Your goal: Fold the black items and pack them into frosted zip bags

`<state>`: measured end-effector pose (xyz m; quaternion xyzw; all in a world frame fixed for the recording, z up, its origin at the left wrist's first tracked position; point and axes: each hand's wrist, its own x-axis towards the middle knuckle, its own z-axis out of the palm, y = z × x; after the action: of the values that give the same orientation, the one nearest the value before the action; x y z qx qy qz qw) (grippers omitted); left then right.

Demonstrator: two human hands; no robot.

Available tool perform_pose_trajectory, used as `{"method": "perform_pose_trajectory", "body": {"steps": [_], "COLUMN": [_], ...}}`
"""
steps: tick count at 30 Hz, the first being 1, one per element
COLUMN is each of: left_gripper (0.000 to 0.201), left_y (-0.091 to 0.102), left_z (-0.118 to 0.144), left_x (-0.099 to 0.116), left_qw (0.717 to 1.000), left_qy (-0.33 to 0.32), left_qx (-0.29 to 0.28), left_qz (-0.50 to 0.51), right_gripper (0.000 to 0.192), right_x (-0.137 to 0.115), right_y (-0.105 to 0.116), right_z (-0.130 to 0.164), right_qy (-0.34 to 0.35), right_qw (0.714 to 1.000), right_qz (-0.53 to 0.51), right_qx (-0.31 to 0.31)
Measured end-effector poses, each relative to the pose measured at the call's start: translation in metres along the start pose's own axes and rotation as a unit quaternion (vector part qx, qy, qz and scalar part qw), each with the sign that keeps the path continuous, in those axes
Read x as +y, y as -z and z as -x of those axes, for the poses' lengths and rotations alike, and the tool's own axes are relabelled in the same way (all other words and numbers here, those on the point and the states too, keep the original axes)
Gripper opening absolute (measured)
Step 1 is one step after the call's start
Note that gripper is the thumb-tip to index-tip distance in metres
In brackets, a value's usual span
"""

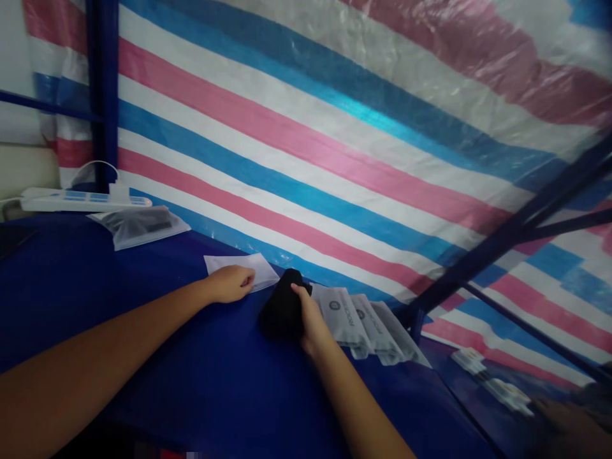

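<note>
Left hand (232, 284): rests on the blue table surface (143, 306), fingers curled narrow, fingertips pressing the near edge of an empty-looking clear flat bag (248, 264). The bag lies flat on the table, just behind the hand, close to the striped tarpaulin (335, 127).

Right hand (310, 322): fingers closed around a black folded item (283, 306), probably fabric; the dim view does not allow a firm identification. The item sits on the table between the two hands, just right of the clear flat bag and apart from it by a small gap.

Containers:
- A row of packed pouches (368, 325) lies overlapped, just right of the right hand. Each pouch is translucent, with a pale panel carrying a round logo and a line of printed text. The text is too small and blurred to read.
- A filled clear bag (138, 226) lies at the far left of the table. It holds a dark object; its kind cannot be determined.

Other items:
- A white power strip (81, 199) with blue sockets lies behind the filled clear bag, with one white plug inserted.
- Small white packets (492, 376) lie on the adjoining surface at lower right. No legible writing.
- A dark blue metal frame (516, 236) crosses in front of the tarpaulin at right.
</note>
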<state>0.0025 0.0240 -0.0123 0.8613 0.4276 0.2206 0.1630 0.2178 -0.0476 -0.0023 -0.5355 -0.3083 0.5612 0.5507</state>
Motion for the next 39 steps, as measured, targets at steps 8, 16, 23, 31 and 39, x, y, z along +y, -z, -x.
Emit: {"method": "perform_pose_trajectory", "body": {"steps": [8, 16, 23, 31, 39], "left_gripper": [0.018, 0.016, 0.017, 0.018, 0.019], "left_y": [-0.002, -0.001, 0.001, 0.001, 0.001], "left_z": [0.002, -0.001, 0.001, 0.000, 0.001], "left_x": [-0.001, -0.005, -0.003, -0.003, -0.004], "left_qw": [1.000, 1.000, 1.000, 1.000, 1.000], "left_qy": [-0.008, 0.001, -0.013, -0.013, -0.015], "left_qx": [0.022, 0.012, 0.016, 0.009, 0.003], "left_qz": [0.017, 0.021, 0.016, 0.021, 0.017], "right_gripper": [0.043, 0.044, 0.045, 0.045, 0.046], "right_x": [-0.004, -0.001, 0.000, -0.001, -0.001], "right_y": [-0.007, -0.007, -0.008, -0.008, -0.007], "right_z": [0.011, 0.011, 0.010, 0.011, 0.012], "right_qy": [0.013, 0.019, 0.023, 0.022, 0.021], "right_qw": [0.999, 0.997, 0.996, 0.996, 0.996], "right_qz": [0.049, 0.074, 0.084, 0.085, 0.083], "right_qx": [-0.002, -0.005, 0.003, -0.004, -0.013]}}
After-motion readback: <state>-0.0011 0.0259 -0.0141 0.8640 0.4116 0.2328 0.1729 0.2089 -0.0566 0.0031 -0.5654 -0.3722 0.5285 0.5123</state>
